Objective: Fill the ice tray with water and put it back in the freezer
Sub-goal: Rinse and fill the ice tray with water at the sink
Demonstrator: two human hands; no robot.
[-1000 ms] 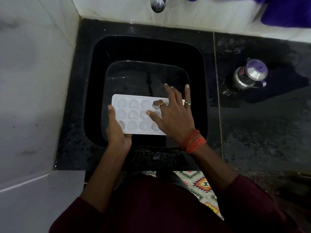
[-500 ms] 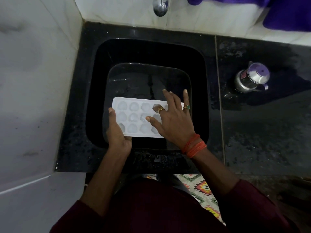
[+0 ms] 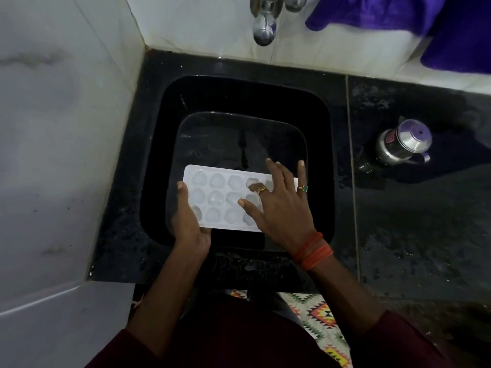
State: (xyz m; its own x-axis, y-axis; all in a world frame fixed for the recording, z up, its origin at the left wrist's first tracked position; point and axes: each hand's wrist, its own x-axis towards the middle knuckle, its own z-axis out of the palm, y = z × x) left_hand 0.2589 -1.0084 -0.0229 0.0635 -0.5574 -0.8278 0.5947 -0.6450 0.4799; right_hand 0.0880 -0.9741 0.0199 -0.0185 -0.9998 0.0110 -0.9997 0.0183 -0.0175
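A white ice tray (image 3: 220,200) with heart-shaped cells is held level over the black sink (image 3: 170,155). My left hand (image 3: 190,221) grips its left end, thumb lying along the rim and fingers hidden beneath. My right hand (image 3: 281,205) lies spread over the tray's right part with straight fingers; the index finger is bent down into one cell. The right end of the tray is hidden under that hand. A chrome tap (image 3: 264,25) hangs above the sink's far edge, and I see no water running from it.
The sink sits in a black stone counter (image 3: 414,229), wet in places. A steel lidded pot (image 3: 403,142) stands on the counter to the right. Purple cloth (image 3: 451,25) hangs at the top right. A white tiled wall (image 3: 53,128) closes the left side.
The view has tilted up a little, showing more of the tap. The tray and both hands keep the same hold and place over the sink.
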